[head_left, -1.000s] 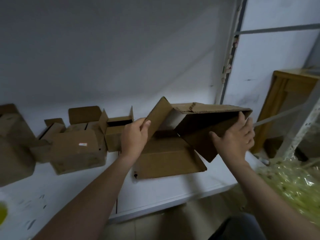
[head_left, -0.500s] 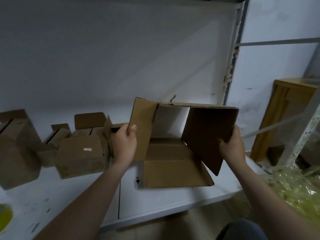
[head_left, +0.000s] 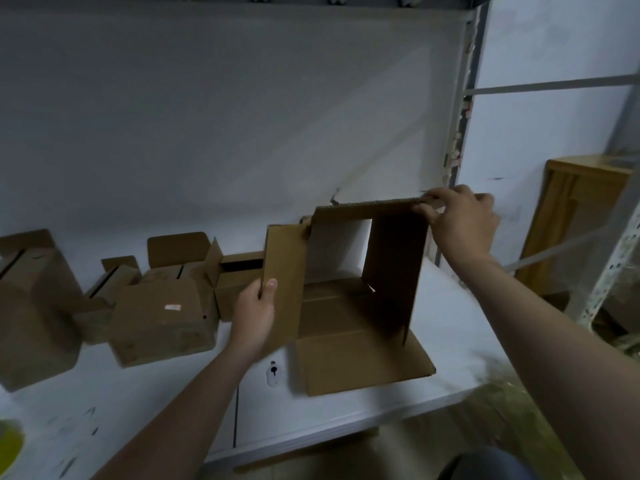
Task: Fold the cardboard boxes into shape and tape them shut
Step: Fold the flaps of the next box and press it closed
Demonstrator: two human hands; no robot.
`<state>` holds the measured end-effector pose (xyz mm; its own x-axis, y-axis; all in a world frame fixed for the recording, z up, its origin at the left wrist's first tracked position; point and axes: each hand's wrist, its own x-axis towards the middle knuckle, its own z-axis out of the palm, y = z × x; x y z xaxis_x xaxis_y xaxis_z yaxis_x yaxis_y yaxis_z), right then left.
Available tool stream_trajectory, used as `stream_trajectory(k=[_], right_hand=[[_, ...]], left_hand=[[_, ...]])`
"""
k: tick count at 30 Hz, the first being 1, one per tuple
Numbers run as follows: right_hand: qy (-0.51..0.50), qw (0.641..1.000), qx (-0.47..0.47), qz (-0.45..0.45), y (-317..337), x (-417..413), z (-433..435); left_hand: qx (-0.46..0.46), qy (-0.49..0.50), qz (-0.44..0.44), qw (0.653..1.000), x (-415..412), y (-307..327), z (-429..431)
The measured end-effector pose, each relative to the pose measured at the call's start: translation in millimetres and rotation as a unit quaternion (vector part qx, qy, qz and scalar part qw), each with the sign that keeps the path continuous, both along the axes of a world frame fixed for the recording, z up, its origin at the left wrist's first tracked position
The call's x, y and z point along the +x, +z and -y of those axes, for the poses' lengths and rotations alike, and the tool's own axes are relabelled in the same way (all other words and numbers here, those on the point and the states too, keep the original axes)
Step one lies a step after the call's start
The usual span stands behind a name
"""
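A brown cardboard box [head_left: 391, 271] stands opened into a square tube above the white table [head_left: 346, 407], its open end facing me. My left hand [head_left: 254, 315] grips the box's left wall, thumb on the outside face. My right hand [head_left: 457, 221] pinches the top right corner of the box. Under the box lies a flat piece of cardboard [head_left: 360, 355]. No tape is in view.
Several other cardboard boxes [head_left: 162, 317] with open flaps sit along the wall to the left. A yellow-green object [head_left: 8, 445] shows at the bottom left edge. A wooden cabinet [head_left: 581, 216] and a metal rack post [head_left: 620, 254] stand to the right, past the table's end.
The box went from a slanted, half-collapsed shape to an upright square tube. My right hand moved from the right wall up to the top right corner. My left hand kept its hold.
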<state>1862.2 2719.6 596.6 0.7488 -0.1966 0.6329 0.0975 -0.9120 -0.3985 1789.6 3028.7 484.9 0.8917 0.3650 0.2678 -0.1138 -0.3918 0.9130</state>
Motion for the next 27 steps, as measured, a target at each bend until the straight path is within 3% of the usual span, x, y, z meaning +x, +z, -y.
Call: stream_trajectory(k=[5, 9, 12, 18, 24, 27], right_hand=[[0.054, 0.998, 0.023, -0.034, 26, 11, -17], [0.081, 0.996, 0.042, -0.014, 26, 16, -29], [0.09, 0.995, 0.039, -0.005, 22, 17, -33], [0.107, 0.993, 0.04, -0.004, 15, 19, -33], [0.147, 0.987, 0.056, -0.017, -4, 20, -36], [0.161, 0.985, 0.063, -0.015, -20, 18, -41]], left_hand=[[-0.043, -0.068, -0.05, 0.995, -1, -21, 19], [0.004, -0.076, -0.098, 0.992, 9, -25, 41], [-0.045, -0.093, -0.127, 0.986, 20, -18, 50], [-0.051, -0.077, -0.141, 0.986, 40, -12, 48], [-0.107, -0.129, -0.18, 0.969, 47, -21, 46], [-0.082, -0.116, -0.155, 0.978, 45, -29, 50]])
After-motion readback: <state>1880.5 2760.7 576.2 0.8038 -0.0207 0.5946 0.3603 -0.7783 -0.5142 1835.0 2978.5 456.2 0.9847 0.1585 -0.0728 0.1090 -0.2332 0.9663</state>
